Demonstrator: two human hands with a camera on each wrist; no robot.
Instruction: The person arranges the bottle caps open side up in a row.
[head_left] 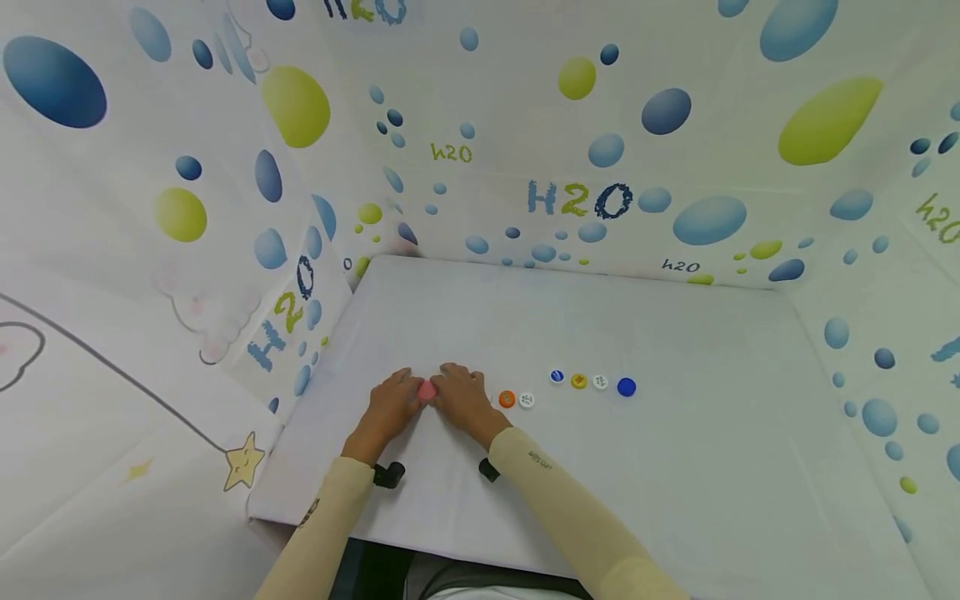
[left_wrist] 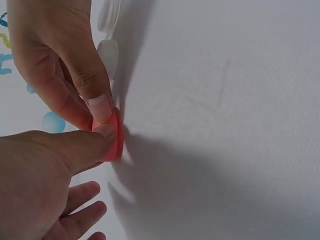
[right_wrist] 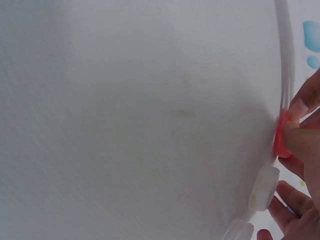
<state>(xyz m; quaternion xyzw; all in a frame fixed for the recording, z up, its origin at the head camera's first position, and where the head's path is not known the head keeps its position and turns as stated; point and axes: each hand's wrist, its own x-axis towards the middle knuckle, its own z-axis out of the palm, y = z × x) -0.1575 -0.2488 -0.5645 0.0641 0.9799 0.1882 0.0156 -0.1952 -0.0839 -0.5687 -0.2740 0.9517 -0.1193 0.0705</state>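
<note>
A red bottle cap [head_left: 427,391] sits at the left part of the white-covered table, between both hands. My left hand [head_left: 392,406] pinches it from the left. On its other side my right hand [head_left: 459,398] pinches it too, the two thumb tips close together on the red cap [left_wrist: 117,142] in the left wrist view. Fingers partly cover it. Close beside the right hand stands a white cap [right_wrist: 264,188], with a clear-white cap [right_wrist: 239,231] past it in the right wrist view.
Right of the hands lie an orange cap [head_left: 507,399] and a white cap [head_left: 527,400]. Farther right is a row: a blue-and-white cap [head_left: 557,377], a yellow cap [head_left: 579,381], another white cap [head_left: 600,382] and a blue cap [head_left: 626,387]. Printed curtains [head_left: 510,167] surround the table.
</note>
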